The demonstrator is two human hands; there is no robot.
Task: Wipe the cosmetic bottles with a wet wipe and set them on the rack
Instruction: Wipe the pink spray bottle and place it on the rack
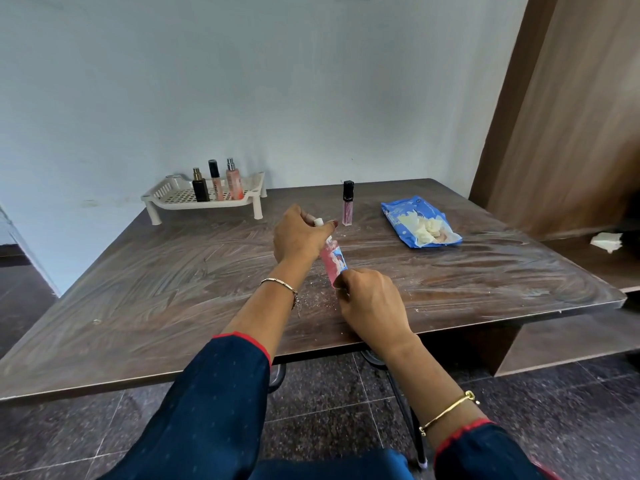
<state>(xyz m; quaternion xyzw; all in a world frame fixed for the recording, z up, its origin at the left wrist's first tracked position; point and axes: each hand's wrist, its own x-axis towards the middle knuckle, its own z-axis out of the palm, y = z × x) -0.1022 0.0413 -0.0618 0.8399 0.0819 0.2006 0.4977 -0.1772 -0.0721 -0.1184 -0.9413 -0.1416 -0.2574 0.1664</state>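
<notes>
Both hands grip the pink tube (334,263), which I see slanting above the middle of the table (138,289), near its front edge. The left hand (301,237) curls round the top end, just under the white cap (318,222). The right hand (370,299) closes round the bottom end, which it hides from me. The right fingers are tucked behind the back of the hand, so I cannot tell whether they also hold a wipe.

On the far left corner stands the white rack (166,197) with three bottles (216,185) upright in a row; their labels are too small to read. A lip gloss (348,206) stands upright beyond the hands, toward the far edge. To its right lies the blue pack of wipes (420,223), open, white wipes bunched at its mouth. At the right, off the table, a crumpled white scrap (606,241) lies on a wooden shelf (581,261), partly in shadow.
</notes>
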